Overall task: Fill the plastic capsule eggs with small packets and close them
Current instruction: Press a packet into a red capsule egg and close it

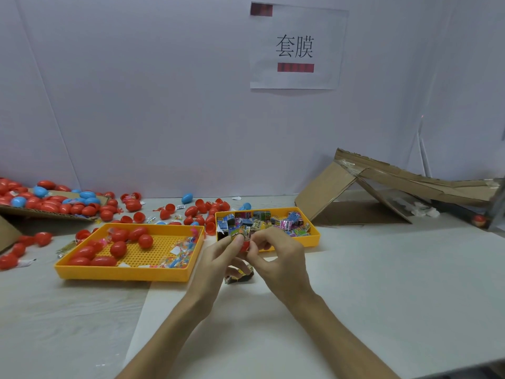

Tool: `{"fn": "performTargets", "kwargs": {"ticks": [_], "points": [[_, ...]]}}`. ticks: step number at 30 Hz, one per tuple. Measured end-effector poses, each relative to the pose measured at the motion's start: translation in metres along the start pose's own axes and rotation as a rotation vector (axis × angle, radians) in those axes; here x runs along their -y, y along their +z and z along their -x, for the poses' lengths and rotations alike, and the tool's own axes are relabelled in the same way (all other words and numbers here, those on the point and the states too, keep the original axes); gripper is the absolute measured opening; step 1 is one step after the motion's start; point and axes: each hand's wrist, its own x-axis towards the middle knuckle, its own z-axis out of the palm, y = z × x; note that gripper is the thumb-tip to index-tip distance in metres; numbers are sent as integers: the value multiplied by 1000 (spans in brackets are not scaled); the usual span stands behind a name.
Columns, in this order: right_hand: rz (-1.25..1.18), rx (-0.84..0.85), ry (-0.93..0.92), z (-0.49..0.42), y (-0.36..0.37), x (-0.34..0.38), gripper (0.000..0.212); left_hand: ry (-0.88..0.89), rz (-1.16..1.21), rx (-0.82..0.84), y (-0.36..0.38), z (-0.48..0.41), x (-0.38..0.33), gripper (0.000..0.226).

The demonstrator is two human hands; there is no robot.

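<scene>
Both my hands meet low over the table (382,283): my left hand (217,259) pinches a small packet (237,236) against the red capsule egg (245,245), and my right hand (277,259) curls its fingers round that egg, just before the yellow packet tray (314,237). Its white top stretches rightward to the folded cardboard (328,198). The wall sign (296,47) reads 套膜.

yellow trays (123,273): 2 | hands (216,258): 2 | wall sign (296,77): 1 | red eggs (118,248): dozens | blue eggs (187,198): about ten
</scene>
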Motion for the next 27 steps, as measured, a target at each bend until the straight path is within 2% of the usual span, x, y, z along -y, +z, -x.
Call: {"fn": "performTargets", "kwargs": {"ticks": [4,8,12,27], "points": [[5,-13,9,-1,0,2,7,25,-16,-24,1,0,0,28],[-22,-9,29,-2,-1,3,8,71,34,-49,-6,-3,-1,58],[-39,28,40,-2,0,3,7,124,9,-4,-13,-3,-4,40],[-55,35,53,-1,0,2,8,143,-13,-47,-8,-3,0,36]]}}
